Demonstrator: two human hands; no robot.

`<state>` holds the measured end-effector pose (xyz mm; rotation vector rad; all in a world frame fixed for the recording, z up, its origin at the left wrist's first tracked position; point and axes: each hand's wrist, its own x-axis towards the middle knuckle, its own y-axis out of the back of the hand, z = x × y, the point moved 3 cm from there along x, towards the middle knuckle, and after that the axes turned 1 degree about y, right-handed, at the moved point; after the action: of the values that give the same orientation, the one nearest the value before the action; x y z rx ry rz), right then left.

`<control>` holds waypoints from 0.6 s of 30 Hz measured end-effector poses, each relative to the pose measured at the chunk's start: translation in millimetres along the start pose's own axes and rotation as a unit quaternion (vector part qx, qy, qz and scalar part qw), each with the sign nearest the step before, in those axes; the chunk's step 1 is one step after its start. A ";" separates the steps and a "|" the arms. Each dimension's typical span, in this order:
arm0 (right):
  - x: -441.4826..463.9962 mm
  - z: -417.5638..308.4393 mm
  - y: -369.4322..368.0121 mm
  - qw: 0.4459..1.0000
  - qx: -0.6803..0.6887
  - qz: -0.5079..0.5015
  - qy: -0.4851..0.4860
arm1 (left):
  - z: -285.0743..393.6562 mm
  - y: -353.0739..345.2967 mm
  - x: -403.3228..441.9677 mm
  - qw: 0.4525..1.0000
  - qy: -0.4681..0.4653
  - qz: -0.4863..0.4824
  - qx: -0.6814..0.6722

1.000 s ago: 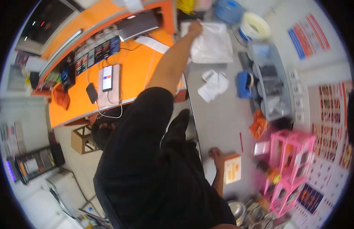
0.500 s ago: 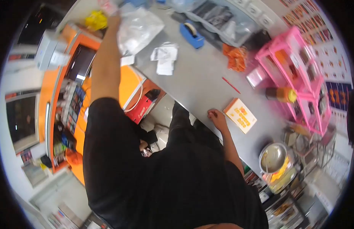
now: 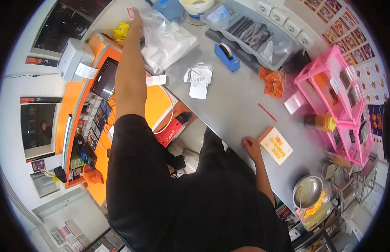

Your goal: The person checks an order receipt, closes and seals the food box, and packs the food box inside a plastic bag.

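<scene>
My left hand (image 3: 136,22) is stretched far out at the top left, beside a white clear plastic bag (image 3: 164,42). Its fingers close around a small thing with a red edge, too small and blurred to name. At the near edge of the grey table, my right hand (image 3: 250,147) rests with loosely curled fingers and nothing visible in them. Just right of it lies an orange and white printed box (image 3: 276,145). A red pen-like stick (image 3: 267,112) is a little farther back on the table.
White paper slips (image 3: 199,80) and a blue tape dispenser (image 3: 227,56) lie on the grey table (image 3: 232,96). A grey tray (image 3: 249,35) of packets stands behind. On the right are a pink rack (image 3: 329,92), a yellow-capped bottle (image 3: 320,122) and a metal bowl (image 3: 308,192).
The view has shifted, so the table and its things appear lower and farther right. My left hand shows more of itself, still near the plastic bag. My right hand stays beside the box.
</scene>
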<state>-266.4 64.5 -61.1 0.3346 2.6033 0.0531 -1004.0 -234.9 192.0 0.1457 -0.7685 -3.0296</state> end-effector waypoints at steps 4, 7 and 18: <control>2.1 1.0 0.1 1.000 -0.008 0.002 -0.003 | 14.2 7.6 -5.7 0.999 -0.041 0.008 0.030; 7.8 10.8 -0.2 1.000 0.004 0.002 -0.012 | 28.4 0.3 -11.9 0.994 -0.083 0.010 0.076; 27.9 -56.5 -10.8 0.977 -0.140 -0.158 0.038 | 127.9 -70.1 -115.5 0.975 -0.115 0.149 0.115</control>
<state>-320.2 62.4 -26.6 -0.1854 2.6448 0.3226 -900.2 -108.5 280.6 -0.2972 -1.0492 -2.6948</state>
